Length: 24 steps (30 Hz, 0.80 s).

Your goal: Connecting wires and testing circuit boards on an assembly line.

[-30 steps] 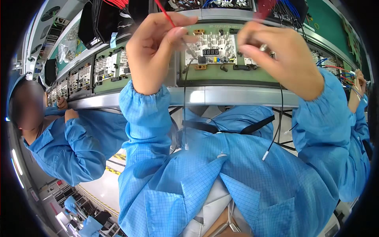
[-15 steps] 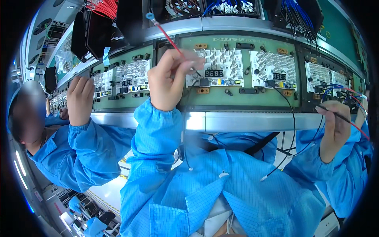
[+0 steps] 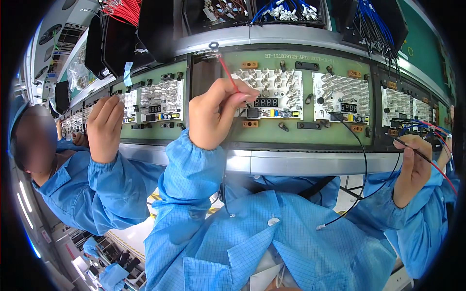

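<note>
My left hand [image 3: 211, 116] is closed in a pinch on a red wire [image 3: 227, 72]. The wire slants up past the fingers to a ring terminal [image 3: 213, 45] at its free end. The fingertips are at the left edge of a white circuit board [image 3: 286, 99] with a digit display, close to a small black block on it. My right hand [image 3: 412, 167], farther right, is closed on a thin black-and-red lead [image 3: 432, 163], just below another board [image 3: 397, 104]. From a middle board [image 3: 341, 99] a black wire [image 3: 363, 145] loops down across my front.
The boards sit in green fixture panels [image 3: 233, 136] along a metal-edged bench [image 3: 272, 162]. Black bins at the back hold red wires [image 3: 122, 10], white-ended blue wires [image 3: 286, 9] and black wires. At left, a co-worker's hand [image 3: 104, 128] reaches over the line; another blue sleeve [image 3: 417, 237] is at right.
The ring terminal end of the red wire has come down and to the right. My left hand remains pinched by the same board, and the whole view has shifted slightly.
</note>
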Available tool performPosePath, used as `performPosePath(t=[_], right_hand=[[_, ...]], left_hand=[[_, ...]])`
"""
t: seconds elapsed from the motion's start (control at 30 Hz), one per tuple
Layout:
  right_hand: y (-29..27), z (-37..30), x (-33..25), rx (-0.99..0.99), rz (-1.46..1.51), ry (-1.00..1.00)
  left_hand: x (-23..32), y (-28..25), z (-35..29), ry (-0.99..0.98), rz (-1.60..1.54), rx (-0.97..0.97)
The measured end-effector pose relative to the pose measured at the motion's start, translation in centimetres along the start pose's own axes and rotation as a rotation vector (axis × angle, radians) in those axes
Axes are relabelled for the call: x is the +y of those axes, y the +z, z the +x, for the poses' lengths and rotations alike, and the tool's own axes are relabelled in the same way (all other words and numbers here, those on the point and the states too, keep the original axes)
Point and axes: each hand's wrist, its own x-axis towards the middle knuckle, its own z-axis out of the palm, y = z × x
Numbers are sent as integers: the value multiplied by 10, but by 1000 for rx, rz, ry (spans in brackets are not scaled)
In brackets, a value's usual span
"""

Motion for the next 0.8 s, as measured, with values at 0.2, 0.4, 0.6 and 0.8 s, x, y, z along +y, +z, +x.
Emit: performPosePath(t=[0.2, 0.4, 0.6, 0.8], right_hand=[[0, 7, -9, -105, -101, 17], [40, 50, -15, -349, -317, -150], [70, 53, 11, -383, -308, -222], [83, 51, 25, -379, -380, -242]], left_hand=[[-4, 2, 1, 49, 84, -27], [-9, -3, -1, 143, 181, -64], [-13, -7, 1, 175, 147, -110], [-17, -7, 0, 103, 121, -102]])
